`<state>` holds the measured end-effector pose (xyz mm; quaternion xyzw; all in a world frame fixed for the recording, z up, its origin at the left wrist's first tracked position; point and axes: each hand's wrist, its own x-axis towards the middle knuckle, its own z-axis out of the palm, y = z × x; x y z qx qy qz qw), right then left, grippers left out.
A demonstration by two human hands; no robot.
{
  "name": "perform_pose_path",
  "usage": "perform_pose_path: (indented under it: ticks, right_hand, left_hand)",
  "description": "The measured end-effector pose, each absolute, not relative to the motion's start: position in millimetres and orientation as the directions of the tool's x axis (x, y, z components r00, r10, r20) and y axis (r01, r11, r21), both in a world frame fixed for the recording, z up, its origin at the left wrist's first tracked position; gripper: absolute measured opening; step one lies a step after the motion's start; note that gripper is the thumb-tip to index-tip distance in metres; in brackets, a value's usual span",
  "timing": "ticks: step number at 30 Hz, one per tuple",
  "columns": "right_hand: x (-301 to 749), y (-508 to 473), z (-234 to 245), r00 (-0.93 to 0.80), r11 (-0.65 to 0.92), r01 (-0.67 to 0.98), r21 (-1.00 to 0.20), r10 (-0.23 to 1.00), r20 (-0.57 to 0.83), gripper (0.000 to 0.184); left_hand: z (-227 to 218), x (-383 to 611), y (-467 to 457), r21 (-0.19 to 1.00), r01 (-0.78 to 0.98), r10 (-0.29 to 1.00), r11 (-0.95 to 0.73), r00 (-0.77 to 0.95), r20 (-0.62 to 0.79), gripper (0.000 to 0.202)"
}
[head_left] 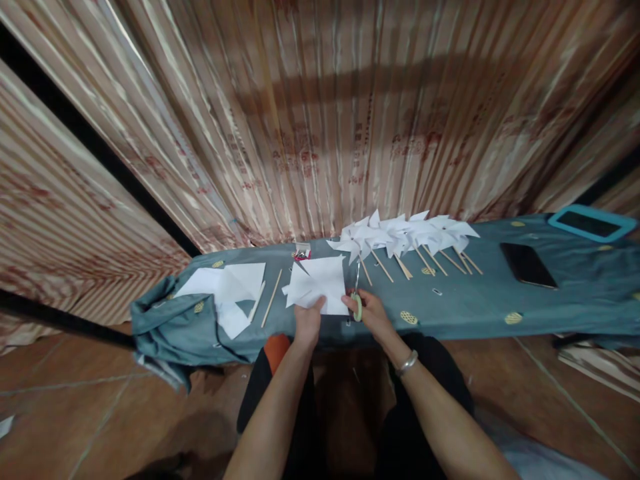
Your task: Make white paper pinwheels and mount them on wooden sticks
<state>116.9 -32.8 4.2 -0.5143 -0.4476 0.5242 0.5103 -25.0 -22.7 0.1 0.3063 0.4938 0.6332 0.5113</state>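
A white square of paper (320,283) with cut corners lies on the teal cloth (470,300) in front of me. My left hand (307,322) pinches its near edge, fingers closed on the sheet. My right hand (371,315) is closed on green-handled scissors (357,293), whose blades point away from me along the paper's right edge. To the left lie loose white paper sheets (225,290) and thin wooden sticks (271,297).
Several finished white paper pinwheels on sticks (405,237) lie in a row at the back. A black phone (529,265) and a tablet in a blue case (593,223) sit to the right. A small red-and-silver object (302,252) lies behind the paper. A striped curtain hangs behind.
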Motion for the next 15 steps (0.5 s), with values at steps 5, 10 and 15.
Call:
perform_pose_path:
  ticks: [5,10,15]
  right_hand:
    - [127,-56,7,-0.255,-0.208,-0.031,-0.978,0.947,-0.194,0.054]
    - [141,-77,13,-0.448,-0.256,0.092,-0.962,0.853,-0.269,0.059]
    - [141,-87,12,-0.520,-0.258,0.202,-0.945,0.789,-0.327,0.053]
  left_hand:
    - [2,-42,-13,0.965,-0.258,0.939,-0.050,-0.340,-0.042,0.043]
    - [2,-56,-4,0.984,-0.174,0.935,-0.046,-0.354,-0.020,0.026]
    - [3,-57,-1,0.992,-0.124,0.939,-0.035,-0.344,-0.009,0.025]
